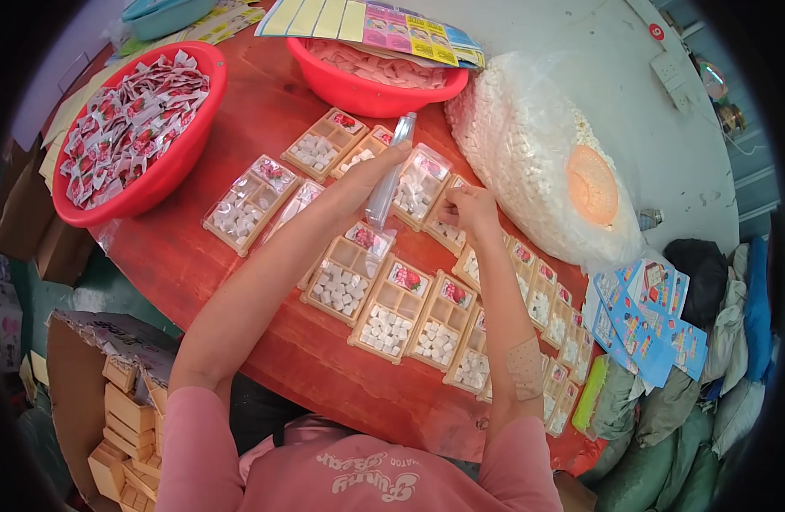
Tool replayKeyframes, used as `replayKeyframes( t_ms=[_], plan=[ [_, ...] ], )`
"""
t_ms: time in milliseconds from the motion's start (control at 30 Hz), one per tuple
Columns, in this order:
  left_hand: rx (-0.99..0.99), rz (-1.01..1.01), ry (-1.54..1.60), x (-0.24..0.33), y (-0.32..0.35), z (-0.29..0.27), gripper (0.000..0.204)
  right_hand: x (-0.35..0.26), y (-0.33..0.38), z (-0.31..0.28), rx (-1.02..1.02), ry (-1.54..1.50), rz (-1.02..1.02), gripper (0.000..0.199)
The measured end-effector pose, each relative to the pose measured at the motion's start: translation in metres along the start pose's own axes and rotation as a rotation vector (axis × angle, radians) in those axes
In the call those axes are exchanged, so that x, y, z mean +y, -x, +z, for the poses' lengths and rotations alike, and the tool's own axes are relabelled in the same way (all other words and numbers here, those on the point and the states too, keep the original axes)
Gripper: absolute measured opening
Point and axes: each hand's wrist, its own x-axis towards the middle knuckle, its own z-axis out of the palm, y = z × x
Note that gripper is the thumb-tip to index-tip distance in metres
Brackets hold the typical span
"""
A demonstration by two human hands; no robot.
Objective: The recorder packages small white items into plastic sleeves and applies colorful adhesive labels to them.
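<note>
My left hand (377,175) grips a stack of clear plastic lids (391,183), held upright on edge above the trays. My right hand (471,207) is closed, its fingers pinched at a tan compartment tray (446,237); what they hold, if anything, is hidden. Between the hands sits a tray with a shiny clear cover (420,181). The trays hold small white cubes (385,331) and a strawberry-printed packet (408,278). Nearer my body, another clear cover lies over a tray (369,241). A covered tray (249,205) stands left of my left forearm.
Strawberry-printed packets fill a red basin (206,128) at the left. Printed sheets (362,26) lie across another red basin (377,107). A big bag of white pieces (516,145) holds an orange basket (592,186). Blue leaflets (644,320) lie right; a cardboard box (72,367) stands lower left.
</note>
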Motion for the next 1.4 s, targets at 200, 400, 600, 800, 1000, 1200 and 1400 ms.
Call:
replayKeyframes(
  t_ms=[200,400,600,800,1000,1200,1400],
  plan=[
    [-0.032,0.011,-0.026,-0.003,-0.004,0.000,0.057,-0.001,-0.016,0.017,0.346,0.784,-0.679,0.018],
    [-0.024,0.084,0.011,-0.007,-0.001,0.001,0.061,0.013,-0.038,0.039,0.110,1.035,-0.900,0.033],
    [0.003,0.047,0.048,-0.006,0.009,-0.012,0.072,0.011,-0.023,0.038,0.050,1.281,-0.699,0.049],
    [-0.001,0.095,0.132,-0.009,0.015,-0.014,0.076,0.027,-0.031,0.045,0.138,1.185,-0.665,0.051],
    [0.035,0.130,0.223,-0.014,0.022,-0.020,0.075,0.021,-0.026,0.052,0.158,1.219,-0.505,0.062],
    [0.066,0.105,0.240,-0.022,0.033,-0.013,0.084,0.013,-0.021,0.039,0.060,1.225,-0.395,0.065],
    [0.116,0.086,0.162,-0.020,0.048,-0.012,0.074,-0.032,0.045,0.046,0.186,0.833,-0.825,0.044]
  ],
)
